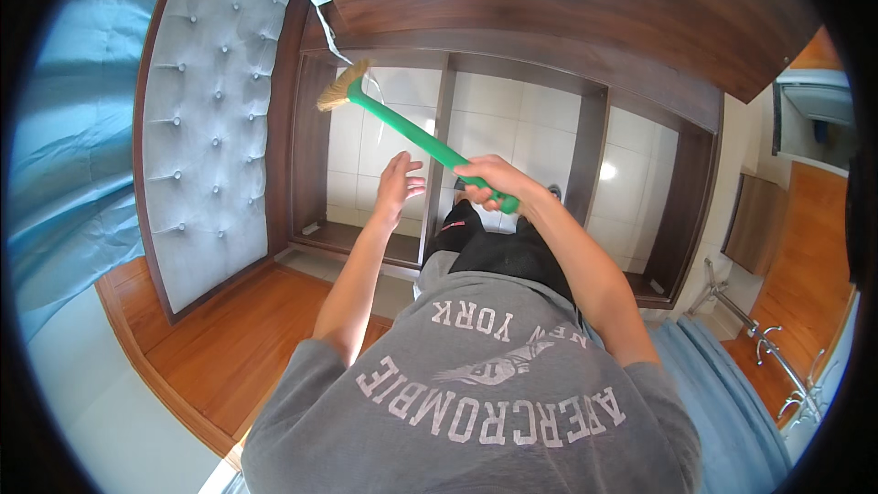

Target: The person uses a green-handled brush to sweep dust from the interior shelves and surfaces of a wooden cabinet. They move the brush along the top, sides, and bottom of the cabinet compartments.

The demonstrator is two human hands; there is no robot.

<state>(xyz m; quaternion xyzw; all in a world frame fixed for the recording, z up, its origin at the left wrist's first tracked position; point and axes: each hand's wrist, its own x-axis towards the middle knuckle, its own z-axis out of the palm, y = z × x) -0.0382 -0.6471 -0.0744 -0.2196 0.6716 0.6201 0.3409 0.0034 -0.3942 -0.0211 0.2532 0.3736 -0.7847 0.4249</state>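
Note:
My right hand (495, 182) is closed round the lower end of a green-handled brush (411, 132). Its tan bristles (341, 87) point up and left, over the far left part of an open wooden bed frame (446, 103). My left hand (400, 182) is raised to the left of the handle, holding nothing, its fingers apart. Both hands are above the frame, inside which white floor tiles (487, 110) show. A pale, thin strip (331, 38) hangs near the bristles from the frame's upper left corner.
A tufted grey headboard (216, 130) stands at the left, beside blue curtains (82, 123). A large dark wooden panel (549, 7) spans the far side. Wooden dividers (593, 144) cross the frame. At the right are a metal coat stand (761, 336) and blue fabric (720, 391).

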